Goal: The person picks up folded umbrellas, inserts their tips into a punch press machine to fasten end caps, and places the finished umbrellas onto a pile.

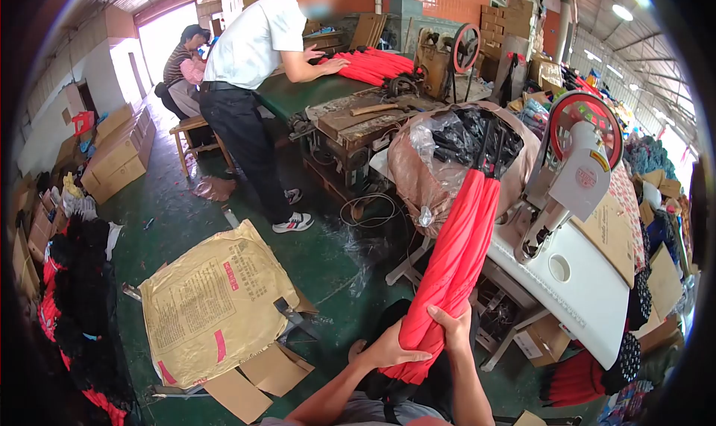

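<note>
Two long red folded umbrellas [455, 254] stand side by side at a slant in front of me, their black tips [488, 150] pointing up and away. My left hand [403, 349] is wrapped round their lower part from the left. From the right, my right hand [453, 325] grips the same red cloth, a little higher. Below the hands, the black lower ends are partly hidden. The tips reach over a large plastic bag [421, 169] holding black items.
A white machine [585, 165] on a white table [552, 288] stands at the right. A yellow sack [216, 299] lies at the left. Beyond, a person in a white shirt [250, 42] touches red umbrellas [373, 66] on a green table; another person [183, 76] sits behind.
</note>
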`<action>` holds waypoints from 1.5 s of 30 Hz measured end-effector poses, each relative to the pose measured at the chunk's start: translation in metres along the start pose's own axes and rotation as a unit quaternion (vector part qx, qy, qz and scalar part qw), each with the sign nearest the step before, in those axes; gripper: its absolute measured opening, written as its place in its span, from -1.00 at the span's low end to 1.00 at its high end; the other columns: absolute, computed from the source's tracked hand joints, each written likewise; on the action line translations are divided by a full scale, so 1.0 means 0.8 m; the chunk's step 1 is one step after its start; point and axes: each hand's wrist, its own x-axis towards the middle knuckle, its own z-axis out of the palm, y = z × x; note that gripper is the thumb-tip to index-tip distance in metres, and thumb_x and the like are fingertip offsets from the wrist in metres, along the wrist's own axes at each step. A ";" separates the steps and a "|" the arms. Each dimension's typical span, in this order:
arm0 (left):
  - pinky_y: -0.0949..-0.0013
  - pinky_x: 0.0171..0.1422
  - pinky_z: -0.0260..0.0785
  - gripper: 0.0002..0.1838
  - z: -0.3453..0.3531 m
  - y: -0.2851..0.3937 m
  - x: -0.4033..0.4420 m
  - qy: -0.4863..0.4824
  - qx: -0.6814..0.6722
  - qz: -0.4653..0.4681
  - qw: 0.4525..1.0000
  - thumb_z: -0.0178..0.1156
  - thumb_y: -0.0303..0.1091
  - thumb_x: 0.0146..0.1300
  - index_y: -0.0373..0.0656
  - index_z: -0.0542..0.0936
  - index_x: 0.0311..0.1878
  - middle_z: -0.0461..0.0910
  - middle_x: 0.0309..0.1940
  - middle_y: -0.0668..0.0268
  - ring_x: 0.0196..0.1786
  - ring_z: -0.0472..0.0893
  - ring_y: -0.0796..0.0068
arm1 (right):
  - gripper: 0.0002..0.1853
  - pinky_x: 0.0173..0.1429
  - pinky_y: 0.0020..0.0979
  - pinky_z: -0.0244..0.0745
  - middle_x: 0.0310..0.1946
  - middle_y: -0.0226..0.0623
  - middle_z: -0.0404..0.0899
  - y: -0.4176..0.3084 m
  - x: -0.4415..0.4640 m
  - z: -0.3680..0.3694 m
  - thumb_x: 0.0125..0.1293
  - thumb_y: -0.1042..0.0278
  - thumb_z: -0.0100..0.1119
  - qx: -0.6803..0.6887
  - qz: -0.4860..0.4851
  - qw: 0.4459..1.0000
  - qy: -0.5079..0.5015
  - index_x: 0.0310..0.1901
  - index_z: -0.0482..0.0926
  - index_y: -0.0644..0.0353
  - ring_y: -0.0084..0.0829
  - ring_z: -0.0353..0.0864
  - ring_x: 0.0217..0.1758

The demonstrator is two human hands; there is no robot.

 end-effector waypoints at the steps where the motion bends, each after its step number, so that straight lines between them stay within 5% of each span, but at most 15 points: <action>1: 0.18 0.60 0.27 0.08 0.002 0.005 -0.003 0.007 0.015 0.009 1.000 0.63 -0.32 0.13 -0.29 0.16 0.61 0.38 0.50 0.13 0.48 0.43 0.33 | -0.42 0.31 -0.22 0.58 0.09 -0.18 0.71 0.001 0.000 -0.001 0.20 0.54 0.53 0.002 0.005 1.000 0.002 0.25 0.53 0.34 -0.30 0.72 0.13; 11: 0.19 0.63 0.21 0.06 0.010 -0.012 -0.002 -0.015 -0.022 0.024 0.999 0.60 -0.27 0.17 -0.30 0.15 0.61 0.42 0.46 0.07 0.51 0.40 0.31 | -0.41 0.28 -0.21 0.61 0.05 -0.17 0.72 -0.019 0.008 -0.005 0.16 0.54 0.56 0.054 0.075 0.990 -0.106 0.23 0.55 0.33 -0.29 0.74 0.08; 19: 0.19 0.63 0.23 0.13 0.000 -0.005 -0.008 -0.013 -0.033 -0.038 0.999 0.62 -0.31 0.16 -0.29 0.07 0.65 0.34 0.53 0.14 0.52 0.38 0.35 | -0.39 0.27 -0.21 0.61 0.04 -0.16 0.73 -0.014 0.008 -0.004 0.11 0.51 0.60 -0.005 -0.002 1.000 0.014 0.20 0.56 0.36 -0.29 0.74 0.07; 27: 0.20 0.55 0.32 0.08 -0.002 0.056 0.015 0.032 0.037 0.010 0.999 0.68 -0.17 0.06 -0.32 0.24 0.55 0.48 0.42 0.07 0.43 0.51 0.28 | -0.33 0.26 -0.21 0.60 0.02 -0.18 0.71 -0.060 0.045 0.026 0.05 0.47 0.57 -0.001 -0.028 1.000 -0.009 0.24 0.53 0.37 -0.28 0.74 0.04; 31: 0.16 0.62 0.25 0.20 -0.022 0.106 0.018 -0.011 0.170 -0.110 0.979 0.67 -0.29 0.05 -0.29 0.09 0.65 0.34 0.54 0.12 0.52 0.40 0.33 | -0.43 0.26 -0.27 0.59 0.00 -0.22 0.74 -0.063 0.049 0.034 0.13 0.53 0.56 -0.009 -0.068 0.997 -0.045 0.19 0.58 0.35 -0.37 0.74 0.03; 35: 0.15 0.64 0.21 0.26 -0.031 0.089 0.018 -0.003 0.232 0.029 0.972 0.68 -0.31 0.01 -0.28 0.04 0.66 0.30 0.56 0.11 0.55 0.36 0.31 | -0.44 0.25 -0.27 0.59 0.00 -0.23 0.74 -0.069 0.046 0.046 0.12 0.52 0.57 0.009 -0.070 0.996 -0.053 0.18 0.58 0.34 -0.40 0.73 0.02; 38: 0.16 0.61 0.24 0.21 -0.013 0.081 0.015 0.042 0.060 0.069 0.995 0.65 -0.24 0.07 -0.30 0.05 0.64 0.37 0.50 0.07 0.51 0.40 0.28 | -0.45 0.24 -0.28 0.59 0.00 -0.23 0.74 -0.075 0.048 0.054 0.13 0.52 0.56 0.013 -0.081 0.995 -0.053 0.17 0.58 0.35 -0.40 0.74 0.02; 45: 0.20 0.65 0.17 0.18 -0.012 0.089 0.001 0.027 0.013 0.028 0.999 0.64 -0.39 0.05 -0.29 0.07 0.65 0.33 0.53 0.14 0.55 0.34 0.37 | -0.41 0.22 -0.24 0.61 0.00 -0.16 0.72 -0.067 0.046 0.058 0.13 0.44 0.53 0.018 -0.046 0.998 -0.043 0.20 0.55 0.37 -0.31 0.73 0.03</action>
